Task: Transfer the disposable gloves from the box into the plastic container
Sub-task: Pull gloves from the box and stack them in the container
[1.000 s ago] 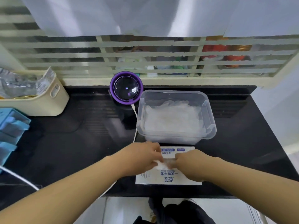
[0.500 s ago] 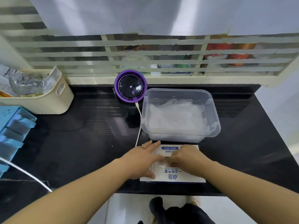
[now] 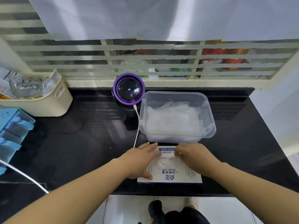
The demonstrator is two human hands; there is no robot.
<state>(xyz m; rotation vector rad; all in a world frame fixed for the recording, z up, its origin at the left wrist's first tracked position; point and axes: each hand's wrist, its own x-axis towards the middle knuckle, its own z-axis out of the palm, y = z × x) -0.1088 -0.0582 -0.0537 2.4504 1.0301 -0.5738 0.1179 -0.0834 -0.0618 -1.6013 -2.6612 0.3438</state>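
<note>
On the black counter [image 3: 80, 143], near its front edge in the head view, lies the flat white box [image 3: 171, 172] with blue letters, and both hands are on it. The left hand [image 3: 140, 160] lies on the left part of the box. Its fingers are straight and close together, pressing flat on the lid, and the fingertips touch the left end of a narrow flap [image 3: 166, 154] at the far side of the box. The right hand [image 3: 192, 157] is on the right part of the box. Its fingers are curled, and thumb and fingertips pinch the right end of the same flap, which stands a little up from the lid. A pale patch is seen on the lid below the flap; I cannot tell if gloves show there.

Just behind the box stands the clear plastic container [image 3: 210, 131], open at the top. A pile of thin whitish gloves [image 3: 173, 117] lies inside it and covers its bottom.

To the left of the container, close to it, is a round purple device [image 3: 129, 91], and a white cable [image 3: 137, 126] runs from it toward the box. Far left stands a cream basket [image 3: 48, 102] with clear wrappers, and in front of it a blue organizer [image 3: 13, 126]. Behind the counter is a window [image 3: 145, 59] with frosted stripes.
</note>
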